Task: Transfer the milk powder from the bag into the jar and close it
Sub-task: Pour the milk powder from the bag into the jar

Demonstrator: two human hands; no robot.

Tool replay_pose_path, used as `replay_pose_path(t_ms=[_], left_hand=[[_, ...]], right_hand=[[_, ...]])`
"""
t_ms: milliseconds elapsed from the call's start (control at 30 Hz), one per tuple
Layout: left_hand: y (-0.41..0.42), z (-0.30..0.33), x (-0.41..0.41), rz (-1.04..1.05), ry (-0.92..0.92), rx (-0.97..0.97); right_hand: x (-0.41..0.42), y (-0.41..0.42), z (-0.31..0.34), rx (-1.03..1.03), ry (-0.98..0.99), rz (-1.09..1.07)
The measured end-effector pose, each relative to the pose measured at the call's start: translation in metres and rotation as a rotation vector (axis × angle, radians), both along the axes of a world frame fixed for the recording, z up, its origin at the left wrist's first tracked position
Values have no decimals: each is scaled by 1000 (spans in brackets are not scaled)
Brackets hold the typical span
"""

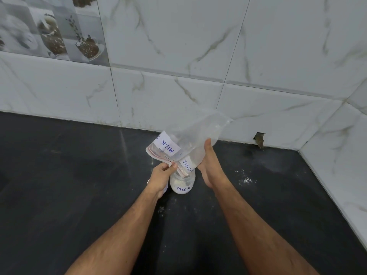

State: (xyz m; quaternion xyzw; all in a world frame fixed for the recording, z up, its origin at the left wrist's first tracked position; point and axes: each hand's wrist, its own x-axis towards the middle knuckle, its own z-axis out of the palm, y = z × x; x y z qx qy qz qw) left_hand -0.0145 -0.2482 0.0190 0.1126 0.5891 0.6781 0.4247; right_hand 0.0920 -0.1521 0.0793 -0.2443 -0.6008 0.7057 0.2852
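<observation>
Both hands hold the inverted bag over the open jar.

The left hand pinches the zip-seal edge of the bag between thumb and fingers, directly above the jar. The right hand supports the bag from its right side, thumb pressed against the clear plastic; the fingers behind the bag are hidden. The bag is tilted mouth-down, closed end raised toward the wall, and appears nearly empty. Its white labels read "MILK" and a partial "DER". The jar stands upright on the dark countertop, lid off, partly filled with white milk powder and marked "MILK". A round white object, mostly hidden behind the left wrist, lies just beside the jar. Spilled powder specks lie on the countertop right of the jar. White marble-pattern wall tiles enclose the corner.
</observation>
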Motion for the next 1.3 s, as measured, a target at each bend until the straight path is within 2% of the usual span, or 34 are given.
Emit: replay_pose_path(t_ms=[267, 633, 1100, 1300], left_hand=[[1, -3, -1, -8, 5, 18], [1, -1, -3, -35, 52, 51], [0, 5, -7, -137, 94, 92], [-2, 9, -8, -164, 133, 38]], right_hand=[[-1, 5, -3, 153, -70, -50], [5, 8, 1, 176, -33, -40], [22, 16, 3, -244, 250, 80], [20, 18, 1, -147, 158, 95]])
